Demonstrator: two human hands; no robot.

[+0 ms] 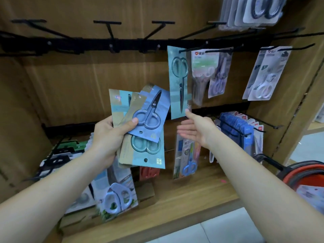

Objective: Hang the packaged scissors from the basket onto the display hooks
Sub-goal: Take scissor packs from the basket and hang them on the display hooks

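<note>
My left hand (112, 135) grips a fanned stack of packaged scissors (145, 127), blue and teal cards held upside down with the handles low. One teal scissors pack (178, 83) hangs on a black display hook (189, 50) in the middle row. Just below that pack, my right hand (194, 130) is open with its fingers spread, and the thumb tip touches the pack's lower corner. The red basket (305, 174) shows at the right edge with a pack inside.
Several bare black hooks (110, 30) stick out of the upper rail on the left. Other scissors packs hang to the right (263, 76) and on the lower row (187, 155). A wooden shelf ledge (175, 204) runs below.
</note>
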